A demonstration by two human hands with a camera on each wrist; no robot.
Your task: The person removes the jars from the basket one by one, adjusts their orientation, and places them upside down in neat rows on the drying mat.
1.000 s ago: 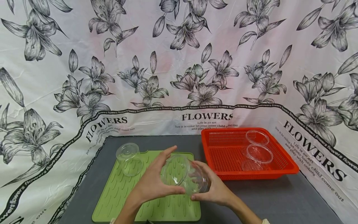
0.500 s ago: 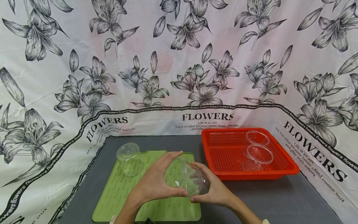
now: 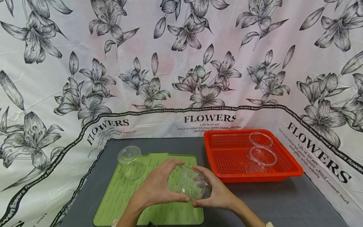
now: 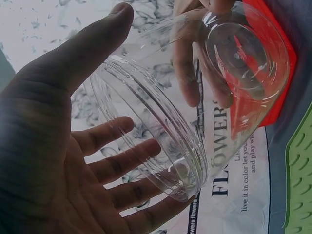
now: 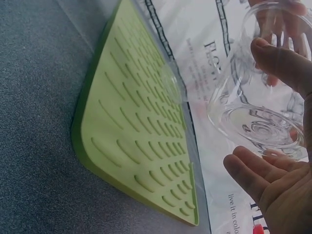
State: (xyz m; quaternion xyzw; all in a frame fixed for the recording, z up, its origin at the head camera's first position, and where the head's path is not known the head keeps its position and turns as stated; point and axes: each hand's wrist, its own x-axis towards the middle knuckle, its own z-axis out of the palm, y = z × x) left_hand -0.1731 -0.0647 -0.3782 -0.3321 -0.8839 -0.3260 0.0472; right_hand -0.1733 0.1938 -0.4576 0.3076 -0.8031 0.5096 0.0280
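Observation:
A clear plastic cup lies tilted on its side in mid-air between both hands, over the right part of the green ridged mat. My left hand holds it round the wide rim, thumb on one side and fingers spread on the other. In the left wrist view, the cup points its rim towards the left palm. My right hand grips the body near the base, thumb and fingers on opposite sides. Another clear cup stands bottom up on the mat's back left corner.
At the back right, a red plastic basket holds one clear cup in front of another, rims up. A grey cloth covers the table. A flower-printed sheet hangs behind and along both sides.
The cup's rim, which faced more towards the head camera, has turned to face left. My left hand has shifted slightly right and down with it; the right hand has barely moved.

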